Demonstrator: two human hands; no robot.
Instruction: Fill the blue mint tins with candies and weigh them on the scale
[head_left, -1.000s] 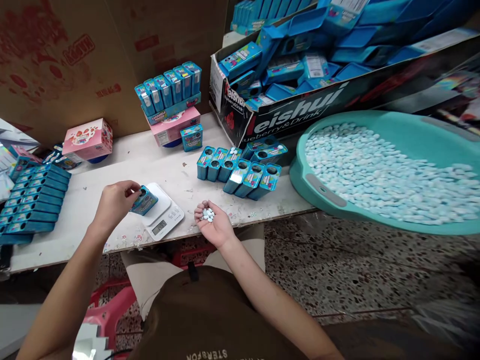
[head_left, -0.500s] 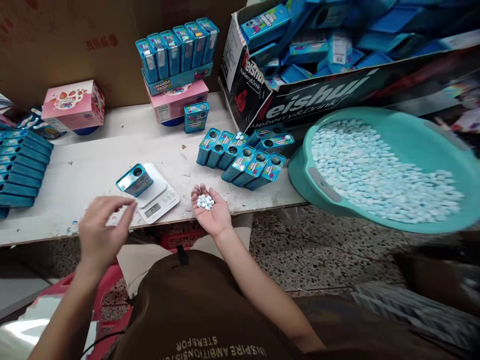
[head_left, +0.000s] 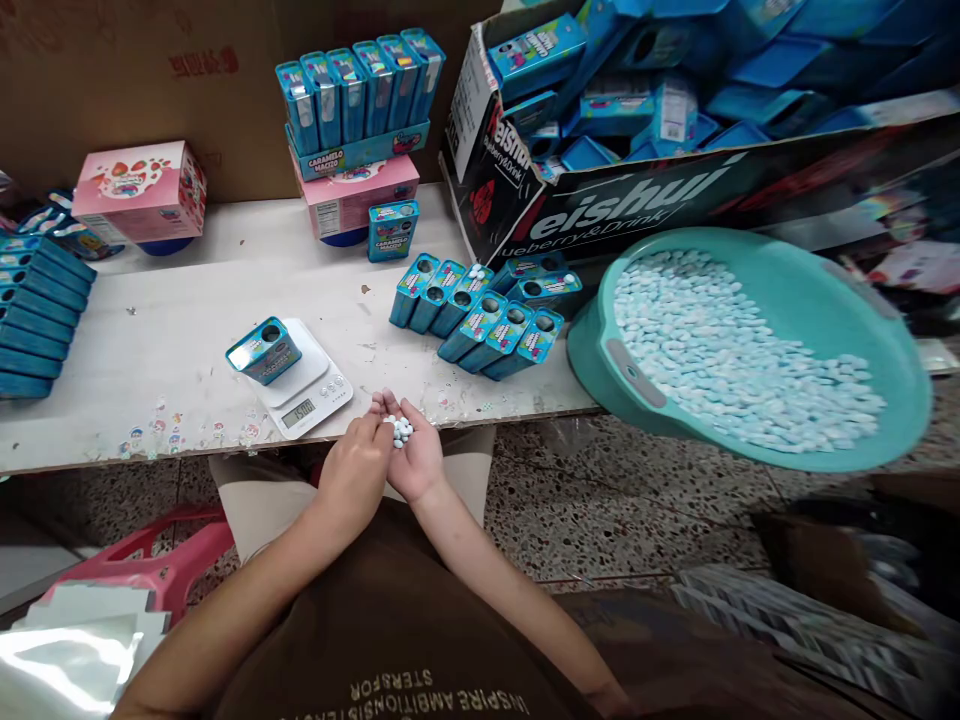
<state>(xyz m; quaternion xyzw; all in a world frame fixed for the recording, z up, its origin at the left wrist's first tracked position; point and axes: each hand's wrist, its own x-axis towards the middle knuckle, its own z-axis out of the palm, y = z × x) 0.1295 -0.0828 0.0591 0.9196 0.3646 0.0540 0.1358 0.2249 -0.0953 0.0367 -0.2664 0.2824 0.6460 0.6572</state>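
Cupping pale blue oval mints [head_left: 399,431] in the palm-up right hand [head_left: 415,455], fingers lightly curled. Left hand [head_left: 354,465], now moved from beside the scale to the mints, fingertips [head_left: 381,403] at the pile; whether they grip any, cannot tell. Printed blue tin [head_left: 264,351] on white digital scale [head_left: 300,388]; standing tins [head_left: 480,325] beside; teal plastic basin [head_left: 825,300] of mints, right.

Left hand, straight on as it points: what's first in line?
Most likely the right hand, at the pale blue mints cupped in it. The left hand sits close beside it, possibly touching; depth is unclear from this view.
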